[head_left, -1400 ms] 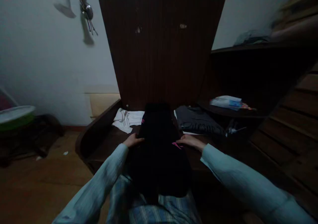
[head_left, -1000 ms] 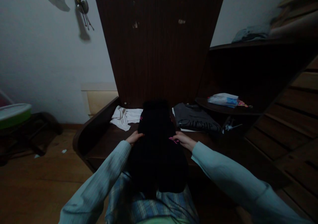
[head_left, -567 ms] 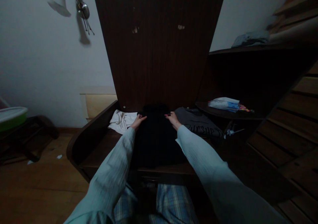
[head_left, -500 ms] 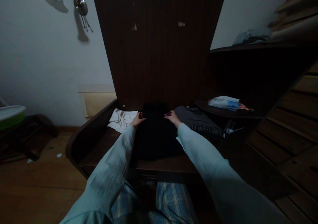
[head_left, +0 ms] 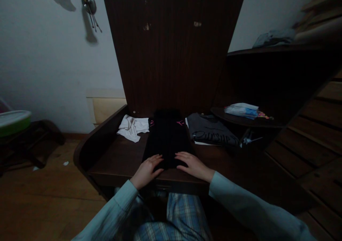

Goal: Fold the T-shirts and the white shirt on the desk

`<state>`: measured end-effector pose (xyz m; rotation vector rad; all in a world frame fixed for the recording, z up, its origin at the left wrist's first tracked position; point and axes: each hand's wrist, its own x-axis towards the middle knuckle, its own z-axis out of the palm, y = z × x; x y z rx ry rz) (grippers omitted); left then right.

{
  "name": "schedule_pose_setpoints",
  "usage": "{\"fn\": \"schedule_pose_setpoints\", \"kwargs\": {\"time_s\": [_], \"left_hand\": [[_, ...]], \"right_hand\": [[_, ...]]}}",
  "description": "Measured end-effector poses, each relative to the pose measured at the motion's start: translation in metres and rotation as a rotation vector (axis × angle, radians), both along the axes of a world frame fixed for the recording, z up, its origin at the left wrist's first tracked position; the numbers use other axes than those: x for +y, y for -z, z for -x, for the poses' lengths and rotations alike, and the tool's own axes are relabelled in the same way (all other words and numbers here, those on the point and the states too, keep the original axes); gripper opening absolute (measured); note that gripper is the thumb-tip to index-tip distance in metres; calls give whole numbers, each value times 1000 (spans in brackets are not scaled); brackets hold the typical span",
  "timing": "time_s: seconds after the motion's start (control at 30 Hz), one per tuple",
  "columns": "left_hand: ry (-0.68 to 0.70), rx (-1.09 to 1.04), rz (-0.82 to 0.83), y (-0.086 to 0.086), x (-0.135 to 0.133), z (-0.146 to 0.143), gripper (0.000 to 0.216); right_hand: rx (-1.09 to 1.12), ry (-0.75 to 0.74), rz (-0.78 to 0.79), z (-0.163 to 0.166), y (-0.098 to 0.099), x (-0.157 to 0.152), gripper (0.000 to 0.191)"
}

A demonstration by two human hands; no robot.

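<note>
White cloth [head_left: 133, 127] and gray shirt [head_left: 212, 130] flank black garment [head_left: 169, 137].

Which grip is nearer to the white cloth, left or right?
Left. The left grip rests on the black garment, in front of the white cloth and slightly right; the right grip rests farther right.

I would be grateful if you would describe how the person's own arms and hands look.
The left sleeve and right sleeve are long and pale blue-green, loosely cut, with soft creases, and end at the wrists. The left hand and right hand are ungloved; no markings can be made out on them in this dim light.
</note>
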<state>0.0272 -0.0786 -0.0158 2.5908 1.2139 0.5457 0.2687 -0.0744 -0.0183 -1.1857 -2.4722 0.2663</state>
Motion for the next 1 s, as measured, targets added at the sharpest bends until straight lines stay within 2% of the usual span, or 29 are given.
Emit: {"fn": "schedule_pose_setpoints", "kwargs": {"time_s": [0.07,0.17,0.27,0.37,0.47,0.57,0.8,0.9,1.0], "left_hand": [[-35,-1,-8,0,-7,-1,29],[-57,21,-25,-4,-20,-3,28],[-82,57,-45,-8,-34,-6,26],[-56,64,-74,-9,-42,-11,20],[-20,53,-87,-6,-44,-15,24],[-57,19,-72,0,-44,-18,23],[-78,-205,-39,12,-49,-20,26],[-56,-288,60,14,-50,-12,35],[-27,-327,139,13,-49,-2,28]], "right_hand": [[-36,-21,-27,2,-2,-9,34],[-102,-32,-71,8,-6,-27,24],[-167,-21,-110,16,-10,-42,22],[-183,-38,-164,20,-11,-47,23],[-178,-61,-181,22,-10,-45,22],[-112,-48,-121,22,-12,-44,22],[143,51,199,28,-17,-33,21],[153,84,235,32,-14,-28,18],[175,110,246,34,-11,-26,16]]}}
